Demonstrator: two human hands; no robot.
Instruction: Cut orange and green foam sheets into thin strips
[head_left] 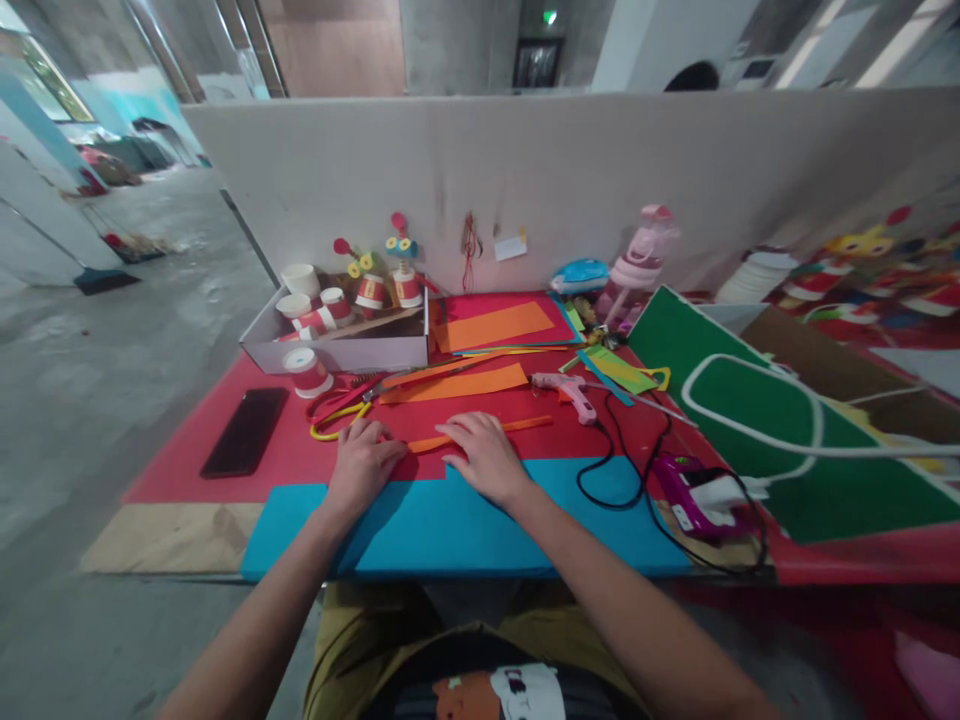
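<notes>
A narrow orange paper strip (528, 424) lies across the red and blue sheets in front of me. My left hand (365, 458) is closed at the strip's left end, thumb and forefinger together. Farther along, my right hand (484, 455) has its fingers and thumb bent over the strip, covering part of it. Just beyond both hands are wider orange paper pieces (487, 381). Yellow-handled scissors (337, 421) lie close to my left hand. A pink glue gun (571, 392) rests to the right of the strip.
Paper cups fill a white box (360, 354) at back left, and one cup (306, 372) stands before it. A black phone (245, 433) lies left. On the right are a purple power strip (701, 500), dark cables and a green board (739, 430). A partition (337, 170) closes the back.
</notes>
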